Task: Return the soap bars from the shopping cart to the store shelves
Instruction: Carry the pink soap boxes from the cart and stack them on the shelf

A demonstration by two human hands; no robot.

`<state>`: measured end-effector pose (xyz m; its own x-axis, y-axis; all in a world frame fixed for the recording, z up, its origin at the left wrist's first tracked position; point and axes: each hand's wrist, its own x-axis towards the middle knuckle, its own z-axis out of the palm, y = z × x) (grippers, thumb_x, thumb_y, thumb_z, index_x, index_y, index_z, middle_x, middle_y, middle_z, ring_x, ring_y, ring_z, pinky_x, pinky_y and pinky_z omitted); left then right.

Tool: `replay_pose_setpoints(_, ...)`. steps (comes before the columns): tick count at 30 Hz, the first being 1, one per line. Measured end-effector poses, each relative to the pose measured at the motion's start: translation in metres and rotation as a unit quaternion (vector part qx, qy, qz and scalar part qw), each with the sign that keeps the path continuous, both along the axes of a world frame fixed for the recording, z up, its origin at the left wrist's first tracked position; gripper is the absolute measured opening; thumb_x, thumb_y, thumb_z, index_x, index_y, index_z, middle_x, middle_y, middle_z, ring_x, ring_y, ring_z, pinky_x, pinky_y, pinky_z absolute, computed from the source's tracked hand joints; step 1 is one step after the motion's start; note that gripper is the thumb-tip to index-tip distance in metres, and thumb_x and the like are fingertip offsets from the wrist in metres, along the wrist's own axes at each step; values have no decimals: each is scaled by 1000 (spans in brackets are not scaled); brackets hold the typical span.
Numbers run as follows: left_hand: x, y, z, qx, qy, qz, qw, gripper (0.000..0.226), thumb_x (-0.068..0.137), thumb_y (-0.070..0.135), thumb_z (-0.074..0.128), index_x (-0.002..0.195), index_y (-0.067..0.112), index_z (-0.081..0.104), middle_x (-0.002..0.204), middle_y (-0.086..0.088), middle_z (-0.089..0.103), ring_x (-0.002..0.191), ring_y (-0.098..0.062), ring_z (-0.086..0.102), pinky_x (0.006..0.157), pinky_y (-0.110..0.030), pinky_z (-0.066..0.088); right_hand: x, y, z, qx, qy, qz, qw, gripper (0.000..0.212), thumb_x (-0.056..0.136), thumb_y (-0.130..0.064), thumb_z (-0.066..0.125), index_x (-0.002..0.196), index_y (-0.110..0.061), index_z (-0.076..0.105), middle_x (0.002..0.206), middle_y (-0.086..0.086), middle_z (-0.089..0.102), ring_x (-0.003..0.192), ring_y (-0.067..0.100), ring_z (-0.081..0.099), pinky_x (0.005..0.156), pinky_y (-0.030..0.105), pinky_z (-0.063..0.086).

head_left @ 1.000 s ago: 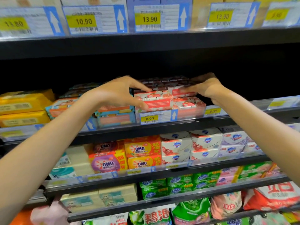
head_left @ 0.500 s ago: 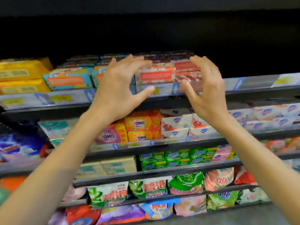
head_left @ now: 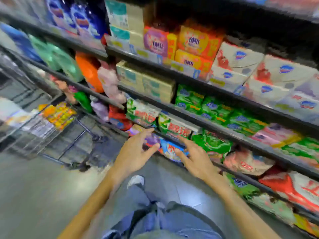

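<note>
Wire shopping cart stands well to the left; left hand and right hand are empty, fingers spread. Swinging blindly, they might knock bagged goods off the shelves.

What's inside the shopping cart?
In the shopping cart, seen through its wire side, yellow and orange packs show, with paler packs beside them. It is too blurred to tell whether they are soap, and what lies under them is covered.
</note>
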<state>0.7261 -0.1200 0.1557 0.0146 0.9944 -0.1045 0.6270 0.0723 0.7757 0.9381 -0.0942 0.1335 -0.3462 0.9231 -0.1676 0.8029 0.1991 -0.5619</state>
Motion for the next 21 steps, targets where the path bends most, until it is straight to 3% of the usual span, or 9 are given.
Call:
replay_pose_setpoints(3, -20, -75, -28, -75, -9, 108, 991, 85, 66, 68, 43, 131, 15, 53, 124, -3, 61, 109, -21, 60, 94, -25, 42, -23, -36, -34, -70, 3, 86, 994, 55, 94, -42, 48, 143, -18, 38, 145, 5, 44, 133, 20, 41, 106, 26, 28)
replay_pose_setpoints(5, -36, -126, -41, -111, -21, 195, 974, 66, 78, 55, 57, 129, 12, 54, 129, -5, 59, 118, -20, 56, 92, -17, 34, -46, -54, -45, -101, 3, 155, 983, 54, 94, -36, 54, 143, -19, 37, 145, 4, 44, 130, 20, 45, 104, 22, 27)
replay_pose_setpoints(7, -47, -178, -53, -133, -43, 282, 949, 56, 82, 49, 61, 126, 16, 56, 126, -4, 60, 116, -22, 57, 92, -21, 38, -73, -69, -51, -135, 4, 220, 966, 58, 91, -39, 55, 141, -14, 39, 142, 8, 47, 124, 22, 50, 101, 19, 29)
replay_pose_setpoints(10, -56, -249, -68, -155, -82, 397, 901, 68, 73, 64, 53, 125, 20, 57, 119, 1, 63, 108, -19, 60, 91, -27, 43, -117, -87, -53, -164, -16, 302, 939, 64, 88, -44, 49, 141, -10, 40, 137, 12, 51, 123, 24, 50, 100, 20, 29)
replay_pose_setpoints(12, -61, -287, -78, -165, -97, 458, 868, 50, 85, 46, 63, 126, 19, 55, 124, 0, 61, 113, -19, 58, 94, -28, 42, -149, -98, -55, -163, -18, 345, 924, 58, 92, -41, 53, 141, -13, 40, 133, 11, 54, 120, 24, 52, 99, 21, 31)
replay_pose_setpoints(14, -70, -320, -87, -170, -105, 505, 840, 44, 89, 35, 62, 128, 19, 54, 128, 0, 59, 115, -17, 56, 97, -29, 42, -186, -111, -57, -160, -23, 392, 906, 56, 93, -39, 53, 142, -15, 39, 133, 10, 54, 120, 25, 52, 99, 25, 33)
replay_pose_setpoints(21, -149, -398, -87, -180, -117, 607, 765, 44, 88, 40, 60, 129, 26, 51, 129, 3, 58, 115, -17, 56, 99, -34, 42, -331, -171, -55, -176, -46, 502, 846, 56, 96, -40, 46, 147, -22, 28, 147, 2, 40, 132, 21, 41, 106, 37, 36)
